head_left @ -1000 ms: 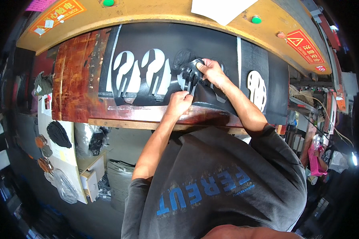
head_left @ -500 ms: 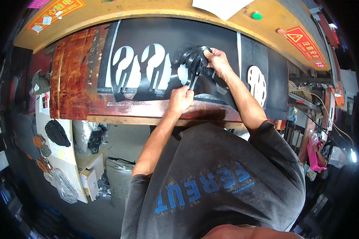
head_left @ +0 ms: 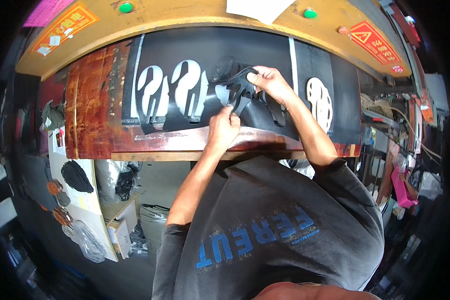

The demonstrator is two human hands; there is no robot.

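Observation:
My right hand [head_left: 271,84] pinches the upper end of a bunch of thin black cut pieces [head_left: 242,82] between thumb and fingers. Below and to the left, my left hand [head_left: 224,127] is closed, its thumb and finger pressed on a strip-like lower end near the same bunch. Both hands are over a black sheet [head_left: 210,112] spread on the bench. Curved openings are cut through the sheet, and a white surface [head_left: 187,80] shows through them. How many pieces are held cannot be made out.
A pale, flat, slotted shape [head_left: 319,102] lies right of the sheet. Across the back runs a yellow machine beam [head_left: 185,22] with green buttons [head_left: 310,13] and warning stickers. The bench's wooden front edge [head_left: 200,156] is before me. A side board [head_left: 85,200] holds dark bundles.
The black pieces are more fanned out and hang lower from my right hand. Both hands stay near the same spot on the sheet. The whole view has shifted slightly.

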